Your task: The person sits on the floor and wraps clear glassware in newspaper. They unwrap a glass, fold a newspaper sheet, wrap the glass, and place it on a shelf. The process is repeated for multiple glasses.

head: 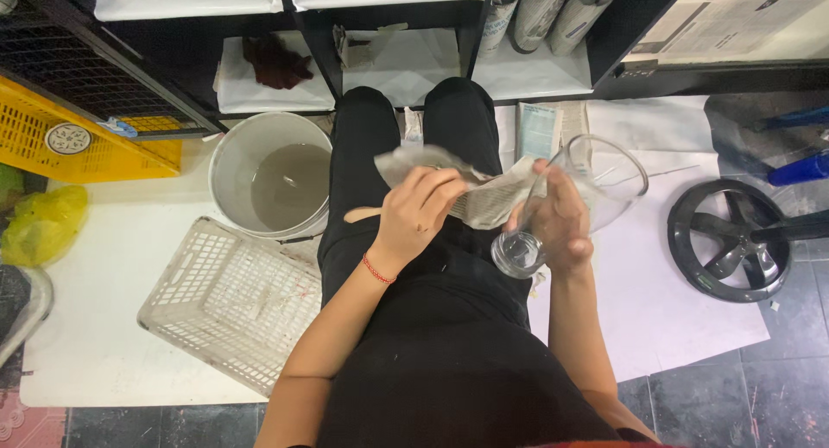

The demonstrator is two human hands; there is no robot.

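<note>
Glass vessel [596, 184], clear and funnel-shaped with a wide mouth and a narrow round base, was held tilted above the person's lap, its base pointing toward the camera and its mouth angled away to the right. Its walls were transparent, so the white sheet beneath showed through them. The right hand [557, 219] was closed around the lower body of the vessel, fingers wrapped over the glass near the base. The left hand [414, 210] pinched a crumpled sheet of newspaper [471, 184] between thumb and fingers; the paper stretched from that hand to the rim of the vessel and appeared to enter its mouth, though the exact contact was hard to confirm. A red string bracelet [376, 269] sat on the left wrist.

The person sat in black clothing, legs extended forward over white floor sheeting [95, 327]. Just left of the legs stood a white bucket [269, 173] containing grey cloudy water, and near it lay an overturned white plastic basket [229, 301]. A yellow crate [82, 141] rested further left beside a yellow bag [39, 223]. A black wheel-shaped base [730, 241] lay to the right on dark tiles. Black shelving [389, 42] lined with white paper ran across the top.
</note>
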